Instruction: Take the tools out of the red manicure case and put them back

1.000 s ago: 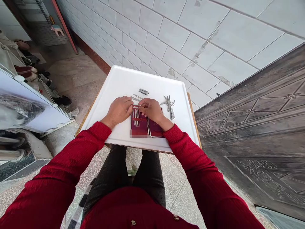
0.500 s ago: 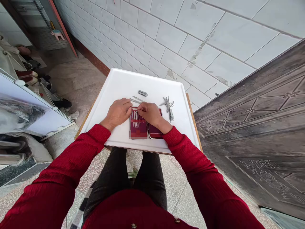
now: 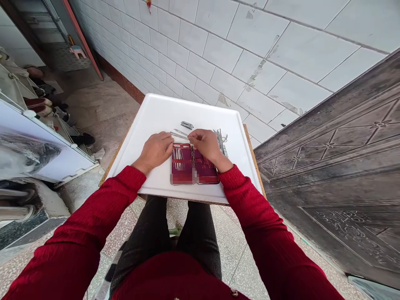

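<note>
Tiled wall [image 3: 187, 50]: pale, running across the far side of my view, with grey patches on some tiles.
Carved panel [image 3: 328, 146]: dark and weathered, filling my right side.
Red sleeves [image 3: 93, 208]: both arms reach forward over the near edge of the surface in front of me.
White tabletop [image 3: 153, 112]: raised at its rim, with brown board showing past its left and right sides.
Red case [image 3: 186, 156]: lying open on the tabletop, near its front edge and between the hands; a blurred patch hides part of its lower end from me.
Left hand [image 3: 156, 151]: at the case's upper left corner, fingers close together; I cannot tell whether they grip it.
Right hand [image 3: 206, 146]: above the case's top edge, fingertips drawn together beside the thin tools; I cannot tell whether they pinch one.
Tool cluster [image 3: 221, 137]: silver, looped handles among it, partly behind the right hand.
Thin tools [image 3: 178, 134]: two, lying just beyond the case, pointing toward the right fingertips.
Folded clipper [image 3: 187, 125]: silver, beyond the thin tools.
Slotted tools [image 3: 177, 157]: slim, side by side in the case's left half.
</note>
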`<state>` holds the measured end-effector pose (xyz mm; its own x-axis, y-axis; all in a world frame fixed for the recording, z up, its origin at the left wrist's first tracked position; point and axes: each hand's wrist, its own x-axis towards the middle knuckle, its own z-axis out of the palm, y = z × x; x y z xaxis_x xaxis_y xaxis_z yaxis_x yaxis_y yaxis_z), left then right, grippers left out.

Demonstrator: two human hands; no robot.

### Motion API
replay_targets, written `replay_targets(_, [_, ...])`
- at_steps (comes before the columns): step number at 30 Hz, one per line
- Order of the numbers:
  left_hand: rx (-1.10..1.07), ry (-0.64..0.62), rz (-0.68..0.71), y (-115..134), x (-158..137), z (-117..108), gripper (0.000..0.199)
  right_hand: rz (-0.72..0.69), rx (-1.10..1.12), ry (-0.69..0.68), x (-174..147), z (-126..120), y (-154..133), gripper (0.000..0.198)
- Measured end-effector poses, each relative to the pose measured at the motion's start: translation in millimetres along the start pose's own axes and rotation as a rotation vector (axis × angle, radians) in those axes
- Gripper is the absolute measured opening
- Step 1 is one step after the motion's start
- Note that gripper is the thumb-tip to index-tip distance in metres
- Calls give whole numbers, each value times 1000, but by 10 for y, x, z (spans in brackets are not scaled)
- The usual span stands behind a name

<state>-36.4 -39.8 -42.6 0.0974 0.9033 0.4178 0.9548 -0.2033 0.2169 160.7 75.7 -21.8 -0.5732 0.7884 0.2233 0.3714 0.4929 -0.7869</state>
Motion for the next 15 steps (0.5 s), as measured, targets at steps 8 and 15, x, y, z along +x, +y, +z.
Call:
replay_targets(8, [-25,23,-2,-21,-2,30,27,26,-167,-11,88,-69,33,14])
replay_targets(15, [-18,24,-7,-10,-4,23,28,-40,-468,-139,246,1,-190,15])
